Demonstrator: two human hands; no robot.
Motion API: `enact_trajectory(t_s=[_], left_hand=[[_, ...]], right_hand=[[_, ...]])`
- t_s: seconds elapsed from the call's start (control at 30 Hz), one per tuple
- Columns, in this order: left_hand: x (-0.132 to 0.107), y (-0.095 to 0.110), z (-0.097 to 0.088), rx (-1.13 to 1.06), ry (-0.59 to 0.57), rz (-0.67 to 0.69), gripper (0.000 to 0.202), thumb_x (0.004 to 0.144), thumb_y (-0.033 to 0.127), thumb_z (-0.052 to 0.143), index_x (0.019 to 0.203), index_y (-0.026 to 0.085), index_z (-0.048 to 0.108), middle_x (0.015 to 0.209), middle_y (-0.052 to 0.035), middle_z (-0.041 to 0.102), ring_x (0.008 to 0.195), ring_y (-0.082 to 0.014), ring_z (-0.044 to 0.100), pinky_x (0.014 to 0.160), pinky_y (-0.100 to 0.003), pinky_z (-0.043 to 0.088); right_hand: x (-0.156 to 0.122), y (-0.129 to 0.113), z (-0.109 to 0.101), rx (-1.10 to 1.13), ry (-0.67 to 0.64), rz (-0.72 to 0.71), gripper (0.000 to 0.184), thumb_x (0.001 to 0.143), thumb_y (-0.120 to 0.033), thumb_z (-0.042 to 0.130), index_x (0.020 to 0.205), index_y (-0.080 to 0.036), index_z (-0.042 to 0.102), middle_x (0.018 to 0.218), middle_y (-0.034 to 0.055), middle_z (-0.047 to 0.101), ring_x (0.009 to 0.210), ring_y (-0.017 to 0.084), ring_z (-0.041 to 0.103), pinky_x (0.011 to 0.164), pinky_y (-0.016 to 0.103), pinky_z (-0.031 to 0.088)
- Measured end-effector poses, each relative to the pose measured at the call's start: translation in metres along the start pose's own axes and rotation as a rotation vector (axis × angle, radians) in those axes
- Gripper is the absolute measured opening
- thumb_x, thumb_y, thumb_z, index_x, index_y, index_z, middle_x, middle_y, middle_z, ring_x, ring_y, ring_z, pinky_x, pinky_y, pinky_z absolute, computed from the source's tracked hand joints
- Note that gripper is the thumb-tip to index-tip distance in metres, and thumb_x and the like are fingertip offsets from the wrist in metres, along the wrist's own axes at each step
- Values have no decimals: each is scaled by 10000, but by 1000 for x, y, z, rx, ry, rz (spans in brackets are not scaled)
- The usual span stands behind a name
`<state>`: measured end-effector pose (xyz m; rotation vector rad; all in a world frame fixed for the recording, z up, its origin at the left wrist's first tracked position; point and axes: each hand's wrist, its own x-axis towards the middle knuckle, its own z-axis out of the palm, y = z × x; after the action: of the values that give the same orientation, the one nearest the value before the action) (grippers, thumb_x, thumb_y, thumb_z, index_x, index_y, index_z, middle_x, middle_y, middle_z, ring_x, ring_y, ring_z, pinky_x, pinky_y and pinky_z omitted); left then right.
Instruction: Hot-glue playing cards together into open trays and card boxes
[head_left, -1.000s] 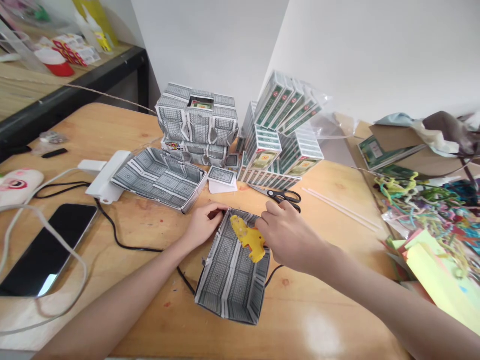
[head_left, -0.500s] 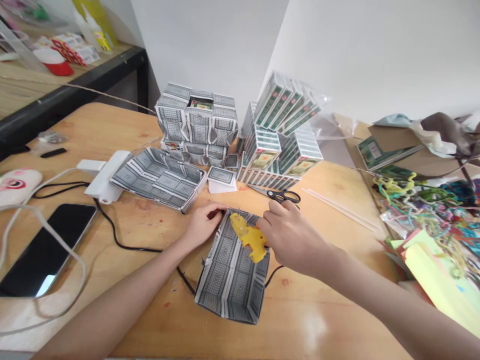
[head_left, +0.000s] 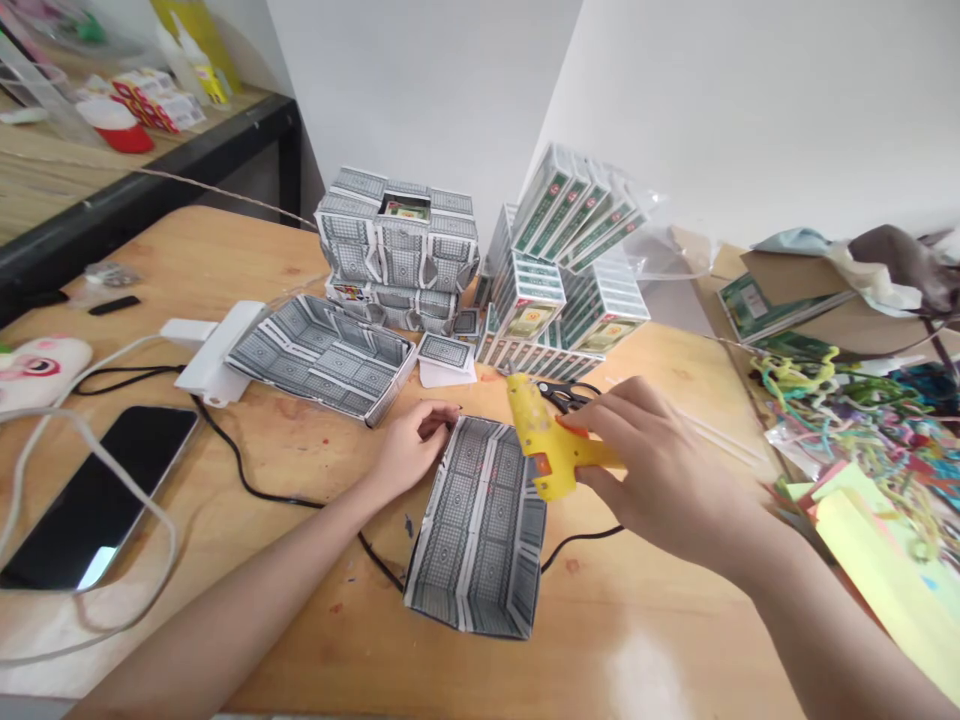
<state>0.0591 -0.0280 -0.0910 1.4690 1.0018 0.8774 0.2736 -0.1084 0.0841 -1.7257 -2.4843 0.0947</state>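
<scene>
My right hand (head_left: pixel 667 475) is wrapped round the handle of a yellow hot glue gun (head_left: pixel 544 435), whose nozzle points up and away over the far right side of a shallow open box (head_left: pixel 469 520). The box is made of grey patterned playing cards and lies on the table, its inside facing up. My left hand (head_left: pixel 411 447) pinches the far left corner of this box with curled fingers; the fingertips are partly hidden. Just behind it sits a larger open card tray (head_left: pixel 322 355). A small stack of cards (head_left: pixel 446 352) lies beside that tray.
Card-built blocks (head_left: pixel 397 235) and stacked card packs (head_left: pixel 562 270) stand at the back. Scissors (head_left: pixel 566 393) lie behind the glue gun. A phone (head_left: pixel 97 500), a white power strip (head_left: pixel 221 350) and a black cord (head_left: pixel 247 480) are on the left. Coloured cords (head_left: pixel 847 400) lie at right.
My right hand has moved the glue gun right, from over the box's inside to its far right edge, and turned its nozzle upward. My left hand stays at the box's corner.
</scene>
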Motion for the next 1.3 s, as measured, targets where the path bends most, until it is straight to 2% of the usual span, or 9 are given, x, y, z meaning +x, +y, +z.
enact_trajectory(t_s=[0.2,0.3,0.47,0.6,0.7,0.8,0.93,1.0,1.3], left_hand=[[0,2,-2,13,24,-4,210,795,177,476,963,156,601,977,-64,664,942,-182,620,909,-367,479],[-2,7,-6,-30,-24,18,253,820,199,435,985,154,621,1027,-73,662,986,-198,605,936,-380,459],[-6,12,-8,-95,-172,44,350,755,175,514,1099,157,576,1142,-97,629,1060,-230,590,955,-399,450],[-6,14,-9,10,-209,106,353,745,171,530,1094,149,578,1137,-111,632,1046,-238,599,940,-401,459],[-6,16,-10,143,-217,163,398,708,149,551,1106,158,577,1142,-103,634,1059,-246,589,947,-410,448],[-7,17,-8,221,-185,167,389,701,135,532,1085,163,585,1116,-94,649,1029,-239,603,935,-410,458],[-8,13,-6,179,-161,174,410,710,135,509,1115,164,566,1133,-95,644,1039,-228,604,935,-403,466],[-8,11,-6,162,-163,180,426,710,123,503,1132,159,553,1147,-98,637,1048,-223,600,940,-395,465],[-9,9,-7,258,-151,174,334,805,219,493,1127,160,560,1138,-97,640,1036,-221,600,924,-371,462]], right_hand=[[-20,9,-13,13,224,15,271,771,-208,567,1038,-200,525,974,87,619,958,264,513,755,391,455],[-26,11,-10,48,252,42,284,764,-206,568,1044,-205,519,968,88,617,957,261,540,759,393,464],[-33,10,12,213,236,170,303,754,-241,585,1047,-210,517,990,79,614,917,227,585,760,356,484],[-39,8,36,451,222,320,306,764,-268,573,1056,-216,499,969,61,602,767,167,587,675,294,494],[-41,7,45,531,210,394,259,782,-237,532,1035,-216,486,887,42,591,666,139,547,576,255,459],[-39,3,42,545,118,353,245,777,-199,515,1021,-209,495,888,44,593,697,144,547,593,253,448],[-30,-6,37,581,-133,186,269,727,-146,547,990,-200,536,918,45,613,744,141,561,641,246,444],[-22,-10,37,532,-229,152,280,705,-153,566,982,-192,554,906,41,618,729,141,557,637,250,434],[16,-14,53,273,-412,21,305,714,-138,519,1013,-171,575,982,64,638,890,201,588,722,305,410]])
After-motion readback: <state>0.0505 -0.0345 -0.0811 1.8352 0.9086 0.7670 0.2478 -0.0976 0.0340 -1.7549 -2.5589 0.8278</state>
